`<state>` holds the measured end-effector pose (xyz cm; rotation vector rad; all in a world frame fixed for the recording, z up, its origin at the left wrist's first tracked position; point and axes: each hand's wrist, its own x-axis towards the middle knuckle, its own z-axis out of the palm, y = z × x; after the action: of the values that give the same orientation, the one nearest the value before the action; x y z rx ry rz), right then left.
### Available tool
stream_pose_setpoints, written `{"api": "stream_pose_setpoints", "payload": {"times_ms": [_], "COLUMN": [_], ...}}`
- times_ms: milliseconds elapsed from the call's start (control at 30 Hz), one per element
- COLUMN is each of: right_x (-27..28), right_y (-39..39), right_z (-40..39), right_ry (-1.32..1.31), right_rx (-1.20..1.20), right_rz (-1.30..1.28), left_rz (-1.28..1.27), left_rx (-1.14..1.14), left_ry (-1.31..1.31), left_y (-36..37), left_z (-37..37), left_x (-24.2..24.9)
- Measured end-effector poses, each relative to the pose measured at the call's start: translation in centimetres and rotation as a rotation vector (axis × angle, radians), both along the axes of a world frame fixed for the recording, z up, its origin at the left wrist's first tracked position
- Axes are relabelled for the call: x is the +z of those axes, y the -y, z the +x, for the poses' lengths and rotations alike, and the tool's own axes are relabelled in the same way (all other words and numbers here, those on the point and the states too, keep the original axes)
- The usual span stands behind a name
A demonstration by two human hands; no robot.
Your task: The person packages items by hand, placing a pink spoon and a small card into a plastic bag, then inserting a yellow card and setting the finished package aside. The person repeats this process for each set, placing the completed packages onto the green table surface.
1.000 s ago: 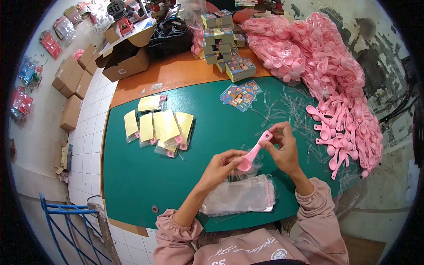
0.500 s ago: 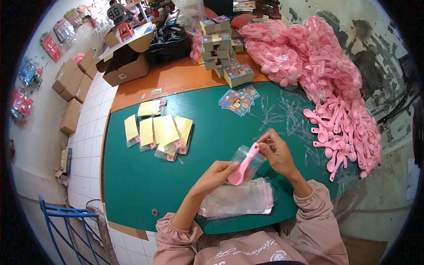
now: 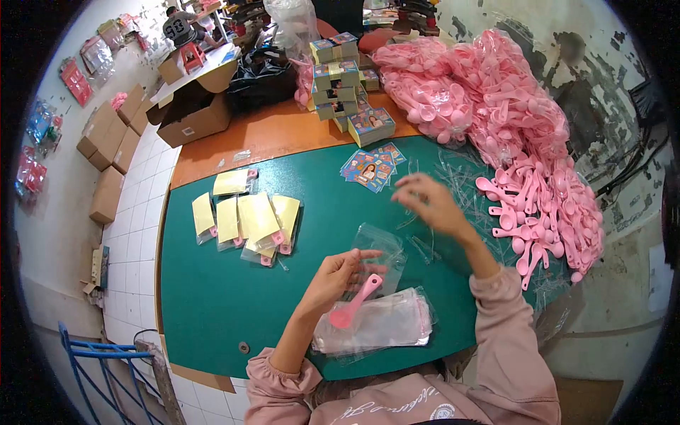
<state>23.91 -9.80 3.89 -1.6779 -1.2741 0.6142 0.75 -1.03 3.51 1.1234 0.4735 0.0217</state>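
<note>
My left hand (image 3: 338, 282) holds a clear zip bag (image 3: 382, 249) by its near side, with the fingers stretched along it. Just below those fingers a pink measuring spoon (image 3: 358, 303) lies over a stack of clear plastic bags (image 3: 386, 324), its bowl toward me. My right hand (image 3: 430, 205) is raised with fingers apart and nothing in them, close to a fan of blue picture cards (image 3: 371, 168). To the left lie several filled bags with yellow cards (image 3: 258, 216), pink handle ends showing.
Loose pink spoons (image 3: 531, 219) and large bags of spoons (image 3: 496, 92) fill the right side. Clear plastic strips (image 3: 460, 184) are scattered beside them. Bundled card stacks (image 3: 336, 88), a cardboard box (image 3: 195, 120) and a black bag (image 3: 262, 78) stand at the back. A person (image 3: 180, 28) sits far off.
My right hand has let go of the pink measuring spoon and moved up toward the cards. The spoon has shifted down over the bag stack; the left hand has moved slightly left.
</note>
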Motion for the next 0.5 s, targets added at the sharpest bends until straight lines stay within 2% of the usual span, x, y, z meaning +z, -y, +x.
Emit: {"api": "stream_pose_setpoints", "payload": {"times_ms": [33,133,200,233,267,333,467,500], "right_x": [-0.4,-2.8,-6.1,-6.6,-6.8,-5.6,-2.6,-1.4], "right_y": [-1.5,-5.9,-8.3,-9.0,-9.4,-9.4,-7.7,-6.6], "right_z": [1.6,4.1,4.8,4.7,5.1,5.4,4.5,3.8], "right_ry": [0.119,0.167,0.724,0.751,0.746,0.319,0.293,0.162], "right_rx": [-0.136,-0.229,-0.261,-0.292,-0.291,-0.221,-0.224,-0.206], "right_rz": [-0.095,-0.121,0.093,0.136,0.141,-0.11,-0.141,-0.109], "left_rz": [0.0,0.026,0.062,0.051,0.056,0.038,0.007,0.057], "left_rx": [0.003,0.016,0.001,0.007,0.01,0.023,0.051,0.047], "left_ry": [0.0,-0.021,-0.006,0.0,-0.005,0.004,0.031,0.05], "left_y": [0.0,-0.2,-0.3,-0.3,-0.5,-0.5,-0.6,-0.6], "left_z": [0.0,0.2,0.1,0.1,0.0,0.0,0.0,-0.1], "left_x": [0.0,-0.4,-0.8,-1.1,-1.0,-0.8,-1.0,-0.9]}}
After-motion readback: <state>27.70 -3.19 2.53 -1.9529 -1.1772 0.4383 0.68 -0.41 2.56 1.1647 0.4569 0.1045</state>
